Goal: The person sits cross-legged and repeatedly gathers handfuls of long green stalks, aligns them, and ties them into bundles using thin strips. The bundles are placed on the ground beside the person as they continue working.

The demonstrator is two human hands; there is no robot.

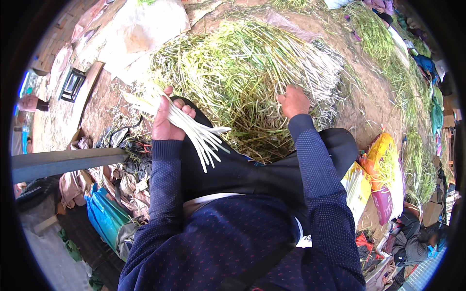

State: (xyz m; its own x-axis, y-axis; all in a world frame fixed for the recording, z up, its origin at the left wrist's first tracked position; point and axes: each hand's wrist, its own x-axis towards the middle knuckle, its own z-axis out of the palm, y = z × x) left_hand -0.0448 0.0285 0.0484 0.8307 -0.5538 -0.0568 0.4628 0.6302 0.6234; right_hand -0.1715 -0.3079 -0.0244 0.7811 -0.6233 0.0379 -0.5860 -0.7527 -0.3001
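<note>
My left hand [169,118] is closed around a bundle of pale white-and-green plant stalks [193,129]. Their white ends fan out over my left thigh, and the yellowish ends stick out past my fingers at the upper left. A large heap of cut green stalks [233,65] lies on the ground in front of my crossed legs, its white ends [324,76] towards the right. At the heap's right part, my right hand [295,101] is bent with its fingertips down among the stalks; whether it grips any is hidden.
A wooden board [87,94] and a small dark stool [72,85] are at the left. A grey beam [69,162] juts in below them. Yellow and red bags [380,163] with stalks lie at the right, near more green heaps [413,145]. Other people are at the picture's edges.
</note>
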